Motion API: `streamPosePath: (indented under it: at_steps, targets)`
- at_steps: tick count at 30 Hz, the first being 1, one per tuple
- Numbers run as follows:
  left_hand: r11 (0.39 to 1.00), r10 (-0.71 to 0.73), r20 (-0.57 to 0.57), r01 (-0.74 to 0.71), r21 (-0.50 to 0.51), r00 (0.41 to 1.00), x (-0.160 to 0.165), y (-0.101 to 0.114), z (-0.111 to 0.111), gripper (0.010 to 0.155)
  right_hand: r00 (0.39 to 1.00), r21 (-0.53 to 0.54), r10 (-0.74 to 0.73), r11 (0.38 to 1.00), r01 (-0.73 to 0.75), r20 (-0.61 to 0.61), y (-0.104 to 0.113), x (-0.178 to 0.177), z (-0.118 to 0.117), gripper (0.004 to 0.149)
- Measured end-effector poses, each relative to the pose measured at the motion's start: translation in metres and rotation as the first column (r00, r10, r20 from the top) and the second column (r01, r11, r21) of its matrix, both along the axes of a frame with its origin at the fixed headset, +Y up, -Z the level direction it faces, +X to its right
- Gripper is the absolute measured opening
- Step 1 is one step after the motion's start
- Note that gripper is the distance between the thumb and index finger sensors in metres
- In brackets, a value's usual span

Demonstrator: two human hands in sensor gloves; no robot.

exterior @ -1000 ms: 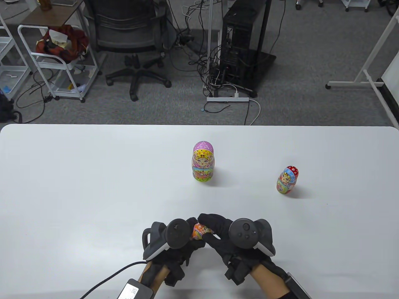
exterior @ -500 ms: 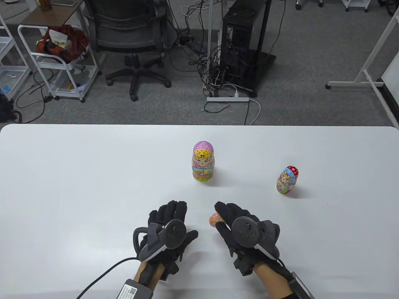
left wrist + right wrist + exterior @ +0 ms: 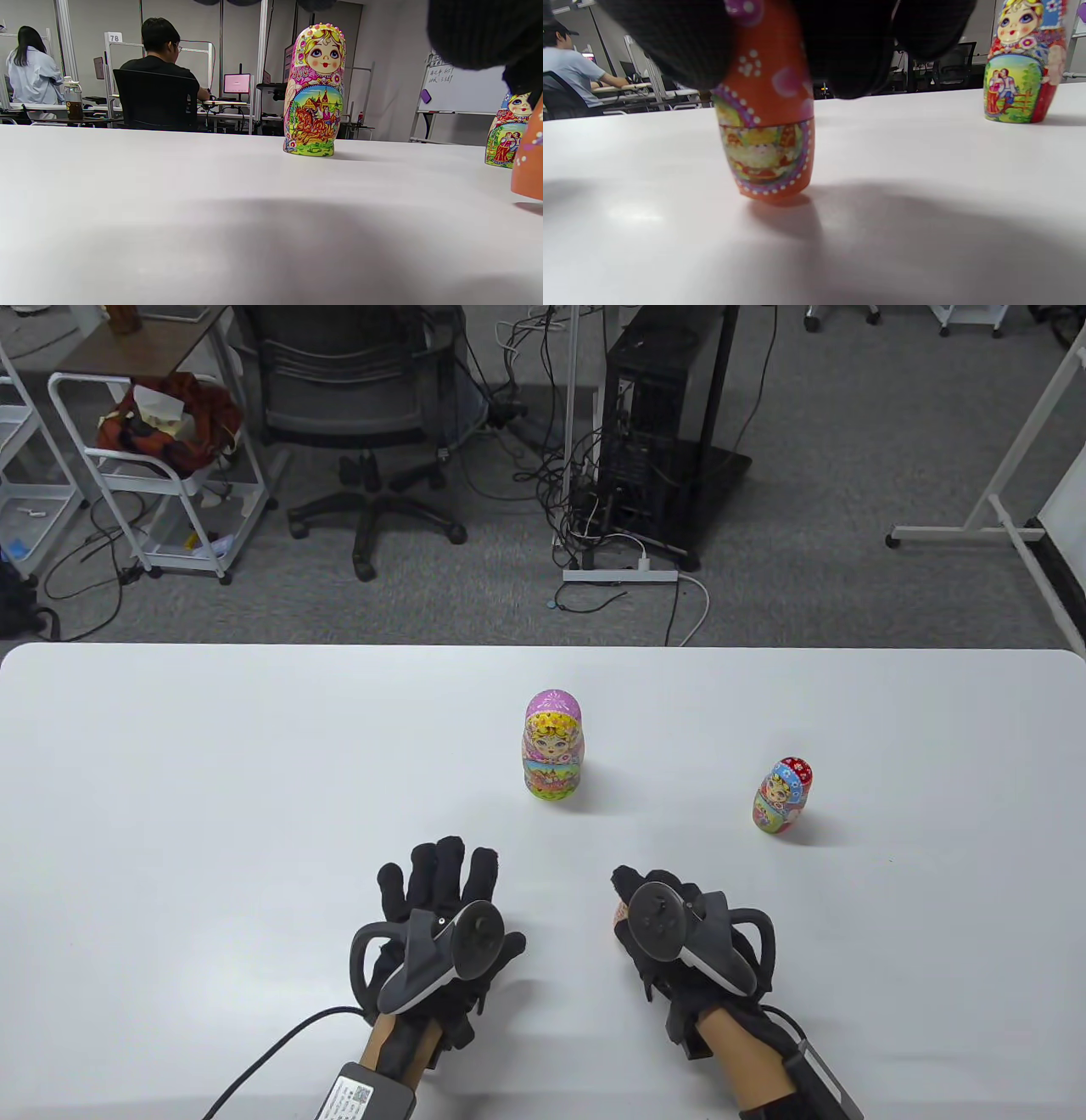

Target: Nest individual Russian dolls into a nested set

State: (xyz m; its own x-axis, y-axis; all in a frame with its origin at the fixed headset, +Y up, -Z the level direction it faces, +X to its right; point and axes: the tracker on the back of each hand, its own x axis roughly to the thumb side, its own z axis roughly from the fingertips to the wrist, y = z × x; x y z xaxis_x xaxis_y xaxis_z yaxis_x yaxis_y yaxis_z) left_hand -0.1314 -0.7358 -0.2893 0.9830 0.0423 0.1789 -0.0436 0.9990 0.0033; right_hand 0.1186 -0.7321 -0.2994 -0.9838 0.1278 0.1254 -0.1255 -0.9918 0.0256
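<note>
A pink doll (image 3: 552, 745) stands upright at the table's middle; it also shows in the left wrist view (image 3: 315, 91). A smaller red and blue doll (image 3: 781, 795) stands to its right, also in the right wrist view (image 3: 1023, 63). My right hand (image 3: 649, 912) grips a small orange doll (image 3: 618, 913) from above; in the right wrist view this doll (image 3: 765, 144) is upright, its base at or just above the table. My left hand (image 3: 441, 891) is open and empty, fingers spread over the table.
The white table (image 3: 212, 780) runs wide to the left and right of the dolls. Beyond its far edge are an office chair (image 3: 356, 398), a computer tower (image 3: 662, 415) and cables on the floor.
The hands have come apart. My left hand let go of the orange doll and spread open to the left. My right hand carried the doll right and turned over it, lowering it to the table.
</note>
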Motion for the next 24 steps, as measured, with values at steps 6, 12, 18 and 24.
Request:
streamPosePath:
  at_steps: [6, 12, 18, 24]
  targets:
    - [1.000, 0.007, 0.002, -0.007, -0.014, 1.000, 0.001, 0.000, 0.000, 0.099, 1.000, -0.004, 0.028, 1.000, -0.028, 0.007, -0.002, -0.001, -0.001, 0.059]
    - [1.000, 0.013, 0.000, -0.013, -0.010, 1.000, 0.000, 0.001, 0.000, 0.099, 0.994, 0.056, -0.100, 0.994, 0.098, 0.043, 0.017, 0.012, -0.002, 0.069]
    - [1.000, 0.011, 0.000, -0.011, -0.006, 1.000, 0.000, 0.003, -0.001, 0.099, 0.886, 0.128, -0.079, 0.992, 0.022, 0.456, 0.050, 0.053, -0.048, 0.070]
    - [1.000, 0.027, -0.007, -0.027, -0.010, 1.000, -0.002, 0.003, -0.002, 0.099, 0.640, -0.119, 0.142, 0.990, -0.080, 0.755, 0.042, 0.109, -0.112, 0.079]
